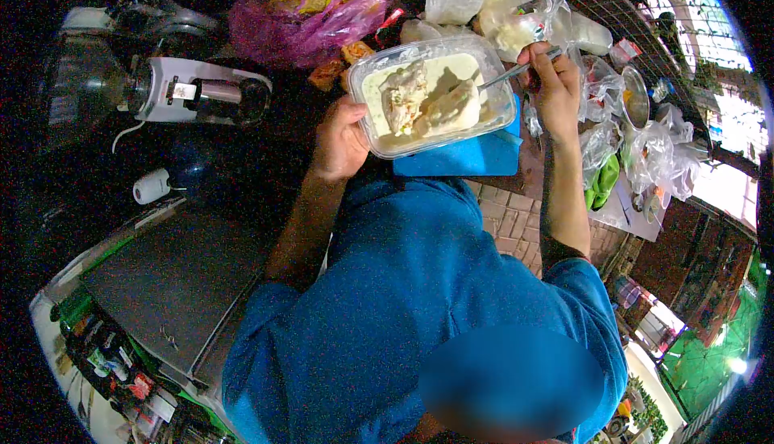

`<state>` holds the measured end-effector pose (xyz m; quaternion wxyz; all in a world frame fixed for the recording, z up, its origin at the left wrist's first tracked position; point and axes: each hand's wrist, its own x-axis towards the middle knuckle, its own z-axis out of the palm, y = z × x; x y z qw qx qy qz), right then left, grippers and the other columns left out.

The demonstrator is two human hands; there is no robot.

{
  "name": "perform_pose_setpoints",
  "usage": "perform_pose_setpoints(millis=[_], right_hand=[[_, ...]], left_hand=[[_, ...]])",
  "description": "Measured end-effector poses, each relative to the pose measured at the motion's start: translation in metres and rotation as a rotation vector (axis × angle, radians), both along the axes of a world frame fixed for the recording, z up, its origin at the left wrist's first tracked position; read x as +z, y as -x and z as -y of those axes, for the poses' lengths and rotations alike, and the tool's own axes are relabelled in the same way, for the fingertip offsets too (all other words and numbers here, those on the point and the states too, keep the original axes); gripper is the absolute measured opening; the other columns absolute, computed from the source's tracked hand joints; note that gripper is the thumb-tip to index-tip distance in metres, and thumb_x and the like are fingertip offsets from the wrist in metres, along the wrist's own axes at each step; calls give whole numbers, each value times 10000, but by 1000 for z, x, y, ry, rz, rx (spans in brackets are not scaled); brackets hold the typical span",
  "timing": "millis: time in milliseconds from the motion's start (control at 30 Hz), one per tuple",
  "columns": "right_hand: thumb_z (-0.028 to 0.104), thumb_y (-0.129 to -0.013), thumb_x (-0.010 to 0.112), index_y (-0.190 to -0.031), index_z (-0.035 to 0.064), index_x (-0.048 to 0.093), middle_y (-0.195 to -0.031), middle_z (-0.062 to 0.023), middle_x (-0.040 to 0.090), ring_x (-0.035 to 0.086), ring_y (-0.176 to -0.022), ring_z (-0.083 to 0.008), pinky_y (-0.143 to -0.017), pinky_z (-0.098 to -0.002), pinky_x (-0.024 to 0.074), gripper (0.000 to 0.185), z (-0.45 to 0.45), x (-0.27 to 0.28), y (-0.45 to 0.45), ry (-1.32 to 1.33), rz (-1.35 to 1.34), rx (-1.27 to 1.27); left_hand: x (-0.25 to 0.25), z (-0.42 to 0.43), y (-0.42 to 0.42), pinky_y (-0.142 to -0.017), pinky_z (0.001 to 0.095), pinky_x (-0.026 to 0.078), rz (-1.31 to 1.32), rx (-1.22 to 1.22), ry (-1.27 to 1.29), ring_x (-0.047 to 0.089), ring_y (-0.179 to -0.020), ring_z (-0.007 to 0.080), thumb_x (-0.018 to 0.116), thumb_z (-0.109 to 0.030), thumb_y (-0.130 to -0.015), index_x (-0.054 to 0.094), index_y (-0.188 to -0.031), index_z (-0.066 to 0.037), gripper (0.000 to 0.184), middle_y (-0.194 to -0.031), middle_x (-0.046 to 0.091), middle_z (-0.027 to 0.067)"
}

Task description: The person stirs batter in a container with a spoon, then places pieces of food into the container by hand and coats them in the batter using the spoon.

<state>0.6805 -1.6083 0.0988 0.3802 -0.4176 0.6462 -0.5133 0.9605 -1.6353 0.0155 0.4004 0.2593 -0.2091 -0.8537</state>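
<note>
My left hand (340,139) grips the left edge of a clear plastic container (389,149), tilted a little. Inside are thick pale cream sauce and large coated chunks (451,109) that look like meat. In my right hand (555,93), at the container's upper right, is the handle of a spoon-like metal utensil (506,77). Its head is hidden behind or in a chunk, so I cannot make out its shape. Below the container a flat blue board (459,165) partly shows.
A pink plastic bag (310,20) lies beyond the container, near orange-brown food pieces (326,73). Clear bags (516,20) and a metal bowl (636,97) crowd the right. At left stand a white appliance (165,81), a white device (151,187) and a dark flat surface (181,283).
</note>
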Motion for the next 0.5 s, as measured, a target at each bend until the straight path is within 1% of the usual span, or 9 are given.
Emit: perform_pose_setpoints(millis=[67,133,167,233,267,333,467,500], right_hand=[[227,-967,483,-847,46,590,-611,17,500,391,-501,-45,-464,-213,267,243,1,-2,0,19,23,5],[249,-966,495,-861,46,591,-613,13,512,402,-507,-48,-465,-210,270,248,0,-9,3,59,164,-90],[249,-966,495,-861,46,591,-613,13,512,402,-507,-48,-465,-210,270,248,-1,-7,5,60,165,-90],[238,-969,499,-871,26,588,-689,-11,552,438,-551,-58,-505,-203,309,250,-5,0,7,-12,67,-83],[238,-969,499,-871,26,588,-689,-11,552,438,-551,-58,-505,-203,309,250,-6,1,6,-12,67,-82],[206,-969,501,-875,8,586,-784,-42,577,465,-605,-72,-553,-207,347,236,-7,3,1,62,196,-165],[177,-970,498,-894,-11,585,-849,-62,583,478,-647,-94,-593,-222,371,220,-14,15,-8,133,268,-200],[175,-972,492,-900,-15,581,-842,-63,575,476,-666,-102,-607,-230,371,222,-16,12,-3,175,277,-142]], left_hand=[[2,2,1,-1029,407,386,17,-9,4,529,-1173,267,496,-214,-816,464,-1273,44,525,-1259,552,152],[4,1,2,-1030,407,385,13,-5,2,529,-1172,269,502,-215,-812,463,-1272,45,531,-1261,550,155],[4,1,2,-1031,407,384,6,-4,1,529,-1171,270,508,-216,-807,462,-1272,47,536,-1262,548,157],[9,0,2,-1031,406,384,20,8,32,529,-1172,271,511,-219,-804,461,-1272,49,541,-1262,548,159],[11,0,1,-1031,406,385,35,19,64,528,-1173,272,515,-222,-800,460,-1271,51,547,-1261,548,161],[11,1,1,-1033,405,384,36,15,74,527,-1174,274,520,-223,-795,458,-1271,52,553,-1261,547,163],[7,1,-2,-1035,406,382,46,24,76,525,-1177,279,535,-223,-784,450,-1274,59,571,-1260,546,169],[6,2,-2,-1035,406,382,46,25,76,525,-1177,279,535,-223,-784,450,-1274,59,571,-1260,546,169]])
